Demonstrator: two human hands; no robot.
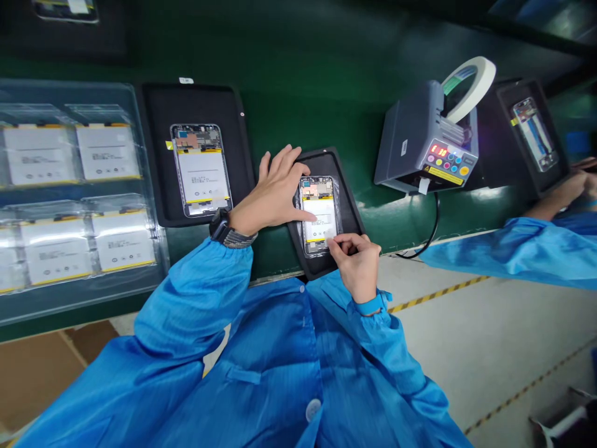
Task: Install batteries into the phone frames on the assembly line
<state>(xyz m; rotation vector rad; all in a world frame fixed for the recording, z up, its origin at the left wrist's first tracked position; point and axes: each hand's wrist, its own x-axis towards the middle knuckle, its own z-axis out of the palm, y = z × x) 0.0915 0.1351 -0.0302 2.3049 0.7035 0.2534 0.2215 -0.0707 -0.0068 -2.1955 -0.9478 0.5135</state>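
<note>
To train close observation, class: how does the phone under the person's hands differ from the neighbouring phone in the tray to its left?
The phone under the hands lies slanted in its black tray; the neighbouring phone lies straighter in its own tray. The left hand and right hand touch the first; neither touches the second. Glossy clear film surrounds the first, not the second. Both show a white battery with yellow strips.

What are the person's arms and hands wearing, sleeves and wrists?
The left sleeve and right sleeve are shiny blue smock fabric, gathered at the cuffs. The left hand is gloveless, with a black watch on a grey patterned strap. The right hand is gloveless, with a blue wristband.
</note>
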